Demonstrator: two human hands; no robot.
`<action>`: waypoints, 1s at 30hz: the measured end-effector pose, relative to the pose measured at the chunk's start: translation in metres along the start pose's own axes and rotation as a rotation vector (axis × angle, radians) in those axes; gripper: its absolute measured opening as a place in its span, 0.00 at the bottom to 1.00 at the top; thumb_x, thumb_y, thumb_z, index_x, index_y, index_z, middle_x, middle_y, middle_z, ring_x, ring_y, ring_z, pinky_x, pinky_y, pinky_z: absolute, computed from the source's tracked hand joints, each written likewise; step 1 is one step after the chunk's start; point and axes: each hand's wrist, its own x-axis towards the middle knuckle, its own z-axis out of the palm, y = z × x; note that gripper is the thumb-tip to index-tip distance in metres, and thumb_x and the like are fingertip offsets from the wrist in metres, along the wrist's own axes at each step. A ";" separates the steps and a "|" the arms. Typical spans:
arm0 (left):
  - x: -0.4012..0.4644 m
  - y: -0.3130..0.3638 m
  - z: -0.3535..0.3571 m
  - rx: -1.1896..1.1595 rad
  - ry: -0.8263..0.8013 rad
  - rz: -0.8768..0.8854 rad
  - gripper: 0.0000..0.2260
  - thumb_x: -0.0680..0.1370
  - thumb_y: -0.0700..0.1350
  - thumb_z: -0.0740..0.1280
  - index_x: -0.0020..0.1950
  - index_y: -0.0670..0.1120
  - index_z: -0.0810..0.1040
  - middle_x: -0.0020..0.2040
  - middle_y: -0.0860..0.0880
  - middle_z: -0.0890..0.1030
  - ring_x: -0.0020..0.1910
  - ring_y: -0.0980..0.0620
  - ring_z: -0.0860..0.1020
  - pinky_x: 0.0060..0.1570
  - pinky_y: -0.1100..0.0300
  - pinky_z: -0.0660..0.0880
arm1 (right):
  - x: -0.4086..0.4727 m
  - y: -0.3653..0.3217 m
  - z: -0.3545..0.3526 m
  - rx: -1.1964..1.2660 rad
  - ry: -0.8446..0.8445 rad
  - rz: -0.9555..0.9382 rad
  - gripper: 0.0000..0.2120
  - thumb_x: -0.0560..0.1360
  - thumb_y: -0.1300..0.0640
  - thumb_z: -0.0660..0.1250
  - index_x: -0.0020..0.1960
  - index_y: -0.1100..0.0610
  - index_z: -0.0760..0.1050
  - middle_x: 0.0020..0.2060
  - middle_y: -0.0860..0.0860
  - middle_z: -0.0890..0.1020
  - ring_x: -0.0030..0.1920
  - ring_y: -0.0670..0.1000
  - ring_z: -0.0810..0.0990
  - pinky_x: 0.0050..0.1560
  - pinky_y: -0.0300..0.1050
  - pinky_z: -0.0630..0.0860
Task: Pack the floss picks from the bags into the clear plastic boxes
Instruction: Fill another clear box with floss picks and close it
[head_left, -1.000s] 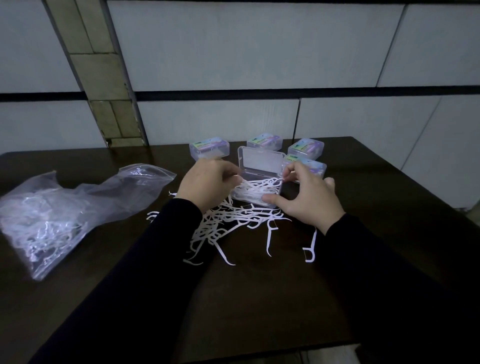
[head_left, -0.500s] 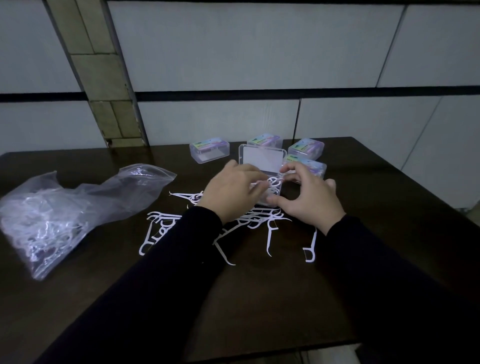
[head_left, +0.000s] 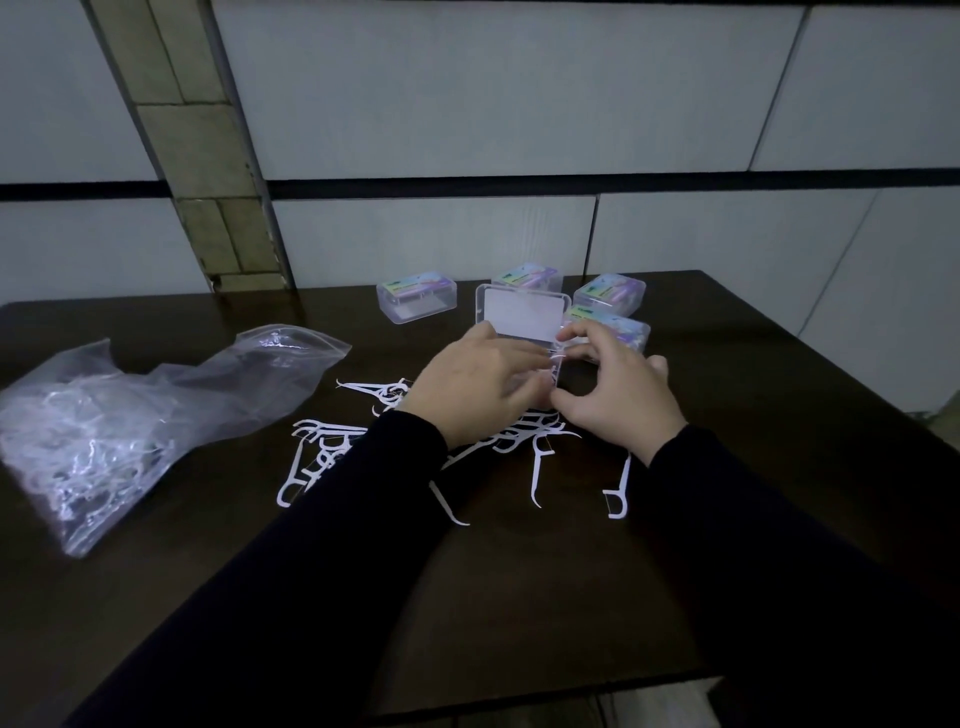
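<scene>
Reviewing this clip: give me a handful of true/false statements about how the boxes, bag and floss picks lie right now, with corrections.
1. The open box has its lid raised. True.
2. Four closed boxes stand at the far side of the table. True.
3. The plastic bag lies to the person's right. False: it lies to the left.
4. Every floss pick is packed. False: loose floss picks lie on the table.
5. The left hand and right hand are both at the open box. True.
</scene>
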 end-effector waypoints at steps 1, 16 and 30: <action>0.001 0.002 0.001 0.015 -0.025 0.036 0.16 0.82 0.53 0.56 0.65 0.54 0.78 0.65 0.57 0.76 0.53 0.51 0.70 0.50 0.60 0.66 | 0.000 0.000 0.000 0.001 -0.003 0.000 0.23 0.71 0.43 0.69 0.62 0.41 0.63 0.58 0.42 0.79 0.61 0.47 0.73 0.57 0.48 0.58; -0.007 -0.015 -0.009 -0.049 0.154 0.040 0.16 0.74 0.52 0.61 0.57 0.52 0.82 0.56 0.56 0.80 0.50 0.54 0.69 0.49 0.58 0.69 | -0.002 -0.002 -0.001 -0.002 0.009 0.020 0.28 0.69 0.34 0.68 0.63 0.42 0.64 0.57 0.40 0.79 0.62 0.45 0.72 0.59 0.49 0.58; -0.011 -0.011 -0.015 -0.015 0.000 -0.100 0.13 0.76 0.48 0.62 0.57 0.56 0.81 0.58 0.58 0.79 0.56 0.54 0.68 0.55 0.55 0.65 | -0.002 -0.004 -0.002 -0.003 -0.011 0.035 0.30 0.68 0.33 0.69 0.64 0.42 0.64 0.58 0.40 0.79 0.63 0.46 0.72 0.61 0.50 0.59</action>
